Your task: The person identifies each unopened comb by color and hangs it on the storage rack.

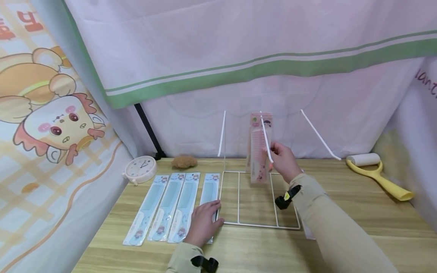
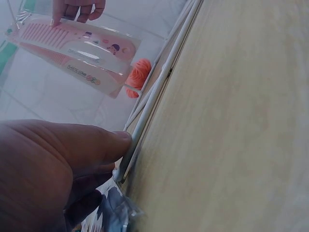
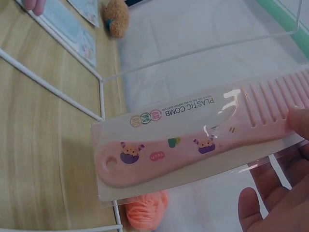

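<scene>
A white wire rack (image 1: 259,226) with upright prongs stands on the wooden table. My left hand (image 1: 204,223) holds its front left corner, thumb against the wire in the left wrist view. My right hand (image 1: 286,161) pinches a packaged pink comb (image 3: 193,150) near its teeth, thumb on the front of the clear wrapper. The comb hangs upright at the rack's middle prong (image 1: 265,136); whether the prong passes through the wrapper I cannot tell. Behind it, the left wrist view shows a second packaged pink comb (image 2: 79,71).
Several packaged blue combs (image 1: 145,210) lie left of the rack. Behind them are a round clock (image 1: 140,168) and a brown fuzzy object (image 1: 184,161). An orange yarn ball (image 3: 147,211) sits behind the rack. A yellow-handled lint roller (image 1: 379,174) lies far right.
</scene>
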`<state>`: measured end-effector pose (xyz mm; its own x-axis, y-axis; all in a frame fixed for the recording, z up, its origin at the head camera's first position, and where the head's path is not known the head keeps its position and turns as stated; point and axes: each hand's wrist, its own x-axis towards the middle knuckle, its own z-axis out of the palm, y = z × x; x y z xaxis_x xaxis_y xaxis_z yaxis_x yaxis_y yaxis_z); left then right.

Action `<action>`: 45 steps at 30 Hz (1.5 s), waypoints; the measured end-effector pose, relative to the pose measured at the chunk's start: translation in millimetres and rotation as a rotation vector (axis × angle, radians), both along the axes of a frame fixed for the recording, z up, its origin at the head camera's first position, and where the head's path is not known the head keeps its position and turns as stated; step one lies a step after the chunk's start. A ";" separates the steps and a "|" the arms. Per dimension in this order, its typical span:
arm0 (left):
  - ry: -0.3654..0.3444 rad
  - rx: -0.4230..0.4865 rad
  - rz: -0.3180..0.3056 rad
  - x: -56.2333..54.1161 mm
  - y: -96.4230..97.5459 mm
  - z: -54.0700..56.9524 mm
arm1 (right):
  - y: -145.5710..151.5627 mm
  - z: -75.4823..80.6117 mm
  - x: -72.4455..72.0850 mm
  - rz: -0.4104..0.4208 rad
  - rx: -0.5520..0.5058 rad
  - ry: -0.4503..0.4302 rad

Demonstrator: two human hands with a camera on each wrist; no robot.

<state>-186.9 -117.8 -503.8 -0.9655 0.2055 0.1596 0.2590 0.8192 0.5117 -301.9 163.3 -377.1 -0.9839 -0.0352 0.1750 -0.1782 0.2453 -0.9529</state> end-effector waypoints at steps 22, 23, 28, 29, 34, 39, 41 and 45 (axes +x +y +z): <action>0.002 0.006 0.012 0.9 0.9 -0.4 | 13.0 -12.4 -5.9 -0.101 0.112 -0.075; 0.004 0.007 0.011 1.2 0.8 -0.1 | 14.9 -15.0 -5.5 -0.095 0.107 -0.081; 0.025 0.004 0.006 1.6 0.0 -0.9 | 26.8 -27.4 -1.0 -0.088 0.112 -0.090; 0.027 0.004 0.005 1.5 -0.2 -1.1 | 29.3 -29.7 0.4 -0.090 0.112 -0.085; 0.032 0.007 0.002 0.4 -0.3 -2.3 | 43.1 -41.4 7.8 -0.119 0.165 -0.044; 0.037 0.002 0.001 0.3 -0.7 -2.7 | 55.9 -53.7 14.1 -0.122 0.264 0.011; 0.034 0.003 0.003 0.4 -1.0 -2.1 | 60.1 -58.2 17.0 -0.124 0.323 0.032; 0.028 0.000 0.003 0.7 -0.6 -1.0 | 68.9 -67.1 24.4 -0.137 0.415 0.062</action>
<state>-186.1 -118.4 -504.7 -0.9613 0.2022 0.1869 0.2705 0.8199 0.5045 -277.6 232.1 -444.2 -0.9724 0.0149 0.2327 -0.1715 0.6305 -0.7570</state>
